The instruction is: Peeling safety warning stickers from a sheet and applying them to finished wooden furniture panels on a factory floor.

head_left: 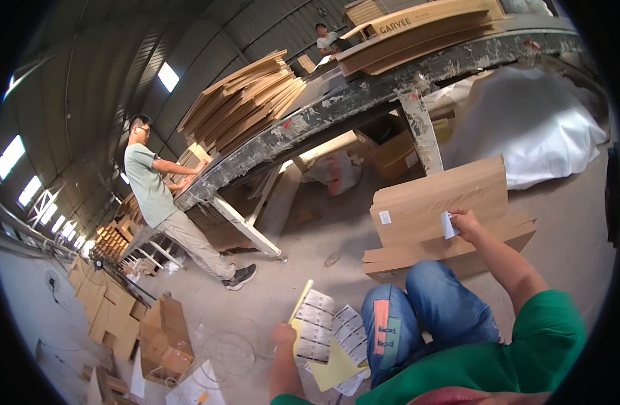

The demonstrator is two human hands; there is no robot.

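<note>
Right hand (466,223) pinches small white label (448,225) against flat brown cardboard box (438,199) atop floor stack by the knee; left hand (283,335), grip closed, holds yellow-backed white label sheets (318,327) low.

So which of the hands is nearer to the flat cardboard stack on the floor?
Right. The right hand presses a small white label against the cardboard stack; the left hand is down by the knee, holding label sheets.

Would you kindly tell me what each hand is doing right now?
Left hand: closed on label sheets.
Right hand: pinching a small white label against the flat cardboard.
</note>
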